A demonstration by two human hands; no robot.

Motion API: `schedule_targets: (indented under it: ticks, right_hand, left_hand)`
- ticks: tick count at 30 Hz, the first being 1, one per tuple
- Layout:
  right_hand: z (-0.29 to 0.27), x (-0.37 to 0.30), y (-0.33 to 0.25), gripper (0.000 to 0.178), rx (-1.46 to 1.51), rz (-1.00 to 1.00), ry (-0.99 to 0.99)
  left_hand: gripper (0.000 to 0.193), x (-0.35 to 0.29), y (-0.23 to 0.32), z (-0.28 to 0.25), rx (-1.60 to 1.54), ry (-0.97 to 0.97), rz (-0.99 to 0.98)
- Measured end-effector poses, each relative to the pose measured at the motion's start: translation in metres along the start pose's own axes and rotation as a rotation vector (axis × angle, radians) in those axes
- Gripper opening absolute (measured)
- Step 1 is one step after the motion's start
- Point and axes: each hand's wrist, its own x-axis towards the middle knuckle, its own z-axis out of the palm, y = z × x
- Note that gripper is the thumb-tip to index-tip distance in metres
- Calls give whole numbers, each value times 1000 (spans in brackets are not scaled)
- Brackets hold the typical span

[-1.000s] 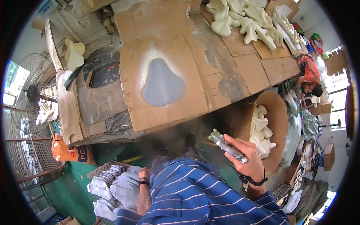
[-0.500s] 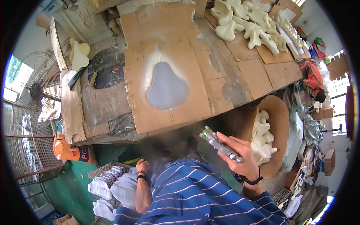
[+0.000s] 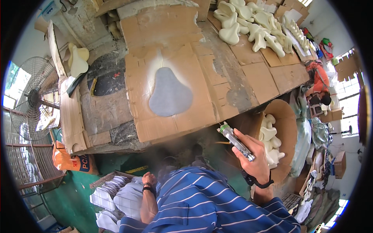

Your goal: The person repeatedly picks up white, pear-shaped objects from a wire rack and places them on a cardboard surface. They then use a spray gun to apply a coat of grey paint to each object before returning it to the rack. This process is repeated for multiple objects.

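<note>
A grey, saddle-shaped pad (image 3: 170,93) lies flat on a cardboard sheet (image 3: 194,110) on the workbench, its narrow end pointing away from me. Pale overspray rings it on the cardboard. My right hand (image 3: 254,153) is closed around a metal spray gun (image 3: 237,141) with a green ring near its nozzle. The gun points up and left, off the bench's front edge and apart from the pad. Down at my left side, my left hand (image 3: 149,178) hangs with loosely curled fingers and nothing visible in it, near a wire rack (image 3: 112,176) of pale grey pads.
Cream foam saddle shapes (image 3: 268,27) are heaped at the bench's far right. More fill a cardboard drum (image 3: 285,136) beside my right hand. A large fan (image 3: 35,97) and an orange sack (image 3: 75,161) stand left. A person in orange (image 3: 319,77) bends down at far right.
My right hand has moved slightly right and up with the spray gun, whose nozzle has shifted toward the bench edge. The view has shifted slightly; the pad stays in place on the cardboard.
</note>
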Motion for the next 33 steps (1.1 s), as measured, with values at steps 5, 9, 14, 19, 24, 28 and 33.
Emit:
schedule_targets:
  ticks: [5,9,14,19,24,28,33]
  right_hand:
    - [-3,-7,1,63,-50,-9,-15]
    - [5,-6,1,73,-43,-99,4]
    - [13,-4,-1,64,107,-51,73]
    - [5,-5,-8,60,87,-59,-60]
    - [2,-9,-8,55,59,-36,-161]
    - [1,-7,-12,56,102,25,36]
    - [-13,-16,-10,56,10,42,-121]
  left_hand:
    - [47,13,6,4,137,-26,74]
    - [46,12,18,16,261,-16,81]
    - [49,5,30,26,291,-22,60]
    - [48,12,21,19,323,-5,70]
    - [43,31,-3,3,259,14,110]
    - [42,21,3,15,321,16,86]
    - [42,32,3,13,504,-14,203]
